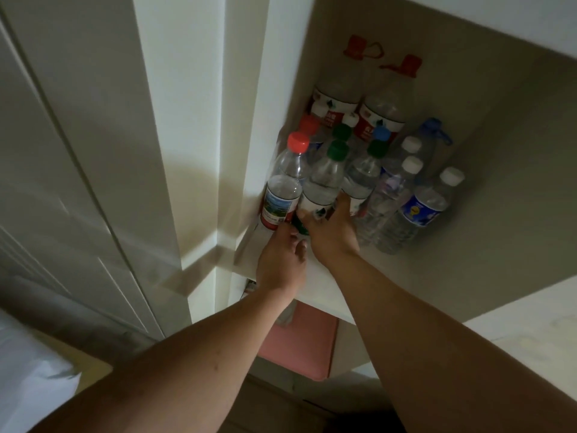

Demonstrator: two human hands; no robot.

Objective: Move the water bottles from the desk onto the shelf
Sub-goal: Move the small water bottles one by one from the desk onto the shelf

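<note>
A clear plastic water bottle with a green cap (323,179) is being set at the front of the white shelf (437,245), gripped at its base by the right hand (332,235) and steadied from below by the left hand (281,260). About a dozen capped bottles are already crowded there, among them a red-capped bottle (285,182) beside it, so the task is judged nearly done; the table is not seen, so what remains cannot be told.

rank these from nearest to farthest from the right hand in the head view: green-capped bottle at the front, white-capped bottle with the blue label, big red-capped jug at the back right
1. The green-capped bottle, front row, touching the right hand at its base.
2. The white-capped bottle with the blue label, off to the hand's right at the front.
3. The big red-capped jug, at the back of the shelf, behind the small bottles.
</note>
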